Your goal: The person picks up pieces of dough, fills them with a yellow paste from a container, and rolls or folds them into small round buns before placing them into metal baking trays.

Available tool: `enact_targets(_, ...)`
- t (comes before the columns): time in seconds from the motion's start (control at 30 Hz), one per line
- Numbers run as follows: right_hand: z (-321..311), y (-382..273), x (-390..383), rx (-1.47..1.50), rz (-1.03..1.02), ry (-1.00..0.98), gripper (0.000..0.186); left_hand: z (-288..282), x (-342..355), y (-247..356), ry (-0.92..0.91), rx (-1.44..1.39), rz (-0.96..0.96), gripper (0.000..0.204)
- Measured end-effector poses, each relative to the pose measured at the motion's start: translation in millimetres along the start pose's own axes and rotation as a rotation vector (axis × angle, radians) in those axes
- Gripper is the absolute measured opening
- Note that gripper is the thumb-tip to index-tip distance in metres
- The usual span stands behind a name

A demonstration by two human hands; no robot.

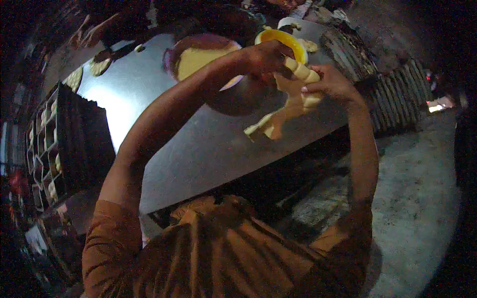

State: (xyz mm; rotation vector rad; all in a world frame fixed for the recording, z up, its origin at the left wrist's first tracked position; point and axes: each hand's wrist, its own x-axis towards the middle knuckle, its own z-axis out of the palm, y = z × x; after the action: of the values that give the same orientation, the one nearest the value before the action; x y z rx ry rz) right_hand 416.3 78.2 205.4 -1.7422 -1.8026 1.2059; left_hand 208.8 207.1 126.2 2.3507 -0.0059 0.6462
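Note:
A knobbly, pale roll of dough (pixel 302 70) is held between my two hands over the far right part of the metal table. My left hand (pixel 268 57) grips its left end, fingers curled and partly hidden. At the right end, my right hand (pixel 335 85) has its thumb and fingers closed on the dough. Just behind them stands a yellow bowl (pixel 278 36), its inside bright yellow. Below the hands lies a pale, strip-like piece (pixel 261 127), with a tan patch beside it that I cannot make out. A purple-rimmed basin (pixel 171 62) holding something pale yellow sits behind my left forearm.
The shiny metal table (pixel 198 159) spans the middle. On the left stands a dark stack of compartmented trays (pixel 57 144) with pale pieces inside. Ridged dark trays (pixel 400 97) rise at the right edge. Round pale dough pieces (pixel 99 67) and another person's arm (pixel 99 32) are far left.

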Motion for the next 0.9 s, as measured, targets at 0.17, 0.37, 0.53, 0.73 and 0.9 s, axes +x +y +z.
enact_targets(0.17, 10, -19, 36, -0.134, -0.22, -0.018, 0.039, -39, -30, 45, 0.287, 0.151, -0.248, 0.038)
enact_targets(0.37, 221, -40, 4, -0.357, -0.5, 0.442, 0.045, 4, -200, 107, 0.214, 0.302, -0.462, 0.027)
enact_targets(0.53, 407, 38, 10, -0.521, -0.528, 0.127, 0.054, 106, -415, 63, -0.003, 0.683, -0.494, 0.041)
enact_targets(0.73, 331, 74, 77, -0.355, -0.324, 0.352, 0.032, 101, -427, 98, 0.399, 0.46, -0.954, 0.039)
enact_targets(0.9, 280, 186, 164, -0.204, -0.01, 0.749, 0.032, 102, -343, 50, 0.785, 0.205, -1.096, 0.028)
